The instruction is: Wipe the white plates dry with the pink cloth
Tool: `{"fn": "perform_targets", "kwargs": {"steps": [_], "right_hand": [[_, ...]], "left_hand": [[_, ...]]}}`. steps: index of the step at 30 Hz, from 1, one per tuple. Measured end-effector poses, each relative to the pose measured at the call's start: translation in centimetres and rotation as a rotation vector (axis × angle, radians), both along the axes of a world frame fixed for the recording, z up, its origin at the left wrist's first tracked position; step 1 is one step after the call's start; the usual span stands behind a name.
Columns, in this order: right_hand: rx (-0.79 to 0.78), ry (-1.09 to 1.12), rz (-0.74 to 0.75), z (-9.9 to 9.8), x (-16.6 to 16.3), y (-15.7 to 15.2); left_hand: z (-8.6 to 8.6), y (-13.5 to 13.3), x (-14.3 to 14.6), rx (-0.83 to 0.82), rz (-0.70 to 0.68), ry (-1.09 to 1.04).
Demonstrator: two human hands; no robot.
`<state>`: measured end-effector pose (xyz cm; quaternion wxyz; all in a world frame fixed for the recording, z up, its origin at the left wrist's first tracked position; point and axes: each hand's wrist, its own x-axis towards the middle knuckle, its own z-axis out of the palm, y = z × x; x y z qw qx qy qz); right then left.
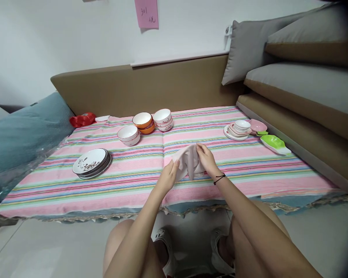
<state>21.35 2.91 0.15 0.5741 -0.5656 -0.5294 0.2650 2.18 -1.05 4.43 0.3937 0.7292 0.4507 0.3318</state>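
Your left hand [169, 175] and right hand [207, 160] each pinch an edge of the pale cloth [190, 162], which droops between them over the striped cover [136, 173], so if either fingertip grip slackens, that side could slip free and crumple.

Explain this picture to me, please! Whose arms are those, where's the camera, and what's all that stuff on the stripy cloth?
There's no robot here. Those arms belong to whoever is wearing the camera on their head. It looks forward and down, so you see almost what they see.

The left hand and right hand are holding a pale cloth between them, above the striped cloth.

On the striped cloth, to the left, is a stack of plates. Farther back are three stacks of bowls, white ones and orange ones. To the right are some small dishes and a bright green dish.
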Motion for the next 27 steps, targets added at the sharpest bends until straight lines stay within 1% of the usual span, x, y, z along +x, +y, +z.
{"fn": "perform_targets", "kwargs": {"steps": [1,2,3,5,7,9,10,13,16,20,22,24,27], "right_hand": [[0.042,-0.014,-0.031,0.8,-0.2,-0.4],[0.151,-0.076,-0.056,1.6,-0.4,-0.9],[0.259,-0.153,-0.031,2.5,-0.7,-1.5],[0.384,-0.340,0.106,4.0,-1.3,-2.6],[0.412,-0.524,0.247,4.8,-1.9,-3.4],[0.394,-0.605,0.287,4.9,-2.4,-3.6],[0.380,-0.608,0.281,4.7,-2.5,-3.5],[0.345,-0.518,0.231,3.9,-2.4,-2.6],[0.287,-0.341,0.156,2.8,-1.7,-1.5],[0.131,-0.095,0.105,1.6,-0.7,-0.5],[0.059,0.012,0.087,1.2,-0.6,-0.3],[0.016,0.063,0.073,0.9,-0.6,-0.2],[0.048,0.016,0.058,0.9,-0.8,-0.3]], "left_hand": [[0.0,0.0,0.0,0.002,0.000,0.006],[-0.1,0.1,0.0,0.005,-0.002,0.012],[-0.1,0.1,0.0,0.009,-0.006,0.017],[-0.2,0.1,0.1,0.019,-0.025,0.034],[-0.3,0.0,0.1,0.031,-0.053,0.048],[-0.4,0.0,0.3,0.043,-0.079,0.053],[-0.5,0.0,0.3,0.050,-0.090,0.053],[-0.7,0.0,0.6,0.078,-0.114,0.056],[-0.6,0.0,0.8,0.111,-0.105,0.082],[0.1,-0.2,1.0,0.161,-0.157,0.073],[0.2,-0.2,1.1,0.161,-0.175,0.075],[0.1,-0.2,1.2,0.156,-0.155,0.085],[-0.4,0.0,1.1,0.170,-0.086,0.076]]}}
